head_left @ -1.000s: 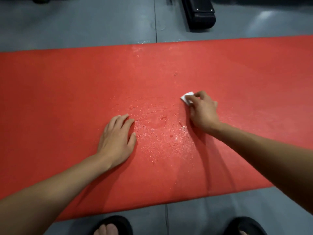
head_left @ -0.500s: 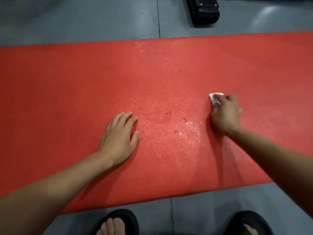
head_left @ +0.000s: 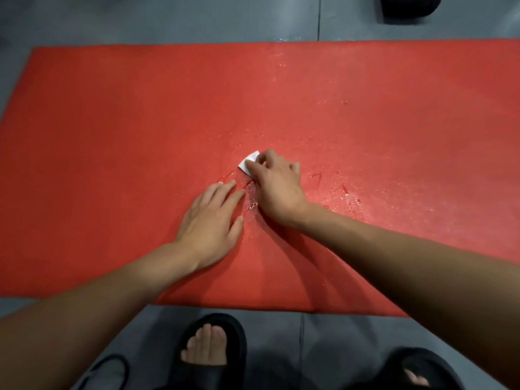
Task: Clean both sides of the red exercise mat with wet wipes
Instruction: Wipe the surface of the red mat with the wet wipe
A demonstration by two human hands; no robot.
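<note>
Operator: Report the position of the red exercise mat (head_left: 112,136).

Inspector: It lies flat on the grey floor (head_left: 168,18), spanning most of the view. Water droplets cover its centre and right portion.

Operator: State of the right hand (head_left: 277,187)?

Inspector: Fingers curled, pinching a folded white wet wipe (head_left: 249,163) and holding it against the mat surface near the centre. Only one corner of the wipe shows beyond the fingers.

Operator: And the left hand (head_left: 211,218)?

Inspector: Palm down, fingers straight, resting flat on the mat just beside the right hand. It holds nothing.

Operator: Other items?

Inspector: Black slide sandals (head_left: 213,347) on the feet at the near edge; a black object (head_left: 408,7) on the floor past the far edge, cut off by the frame.
</note>
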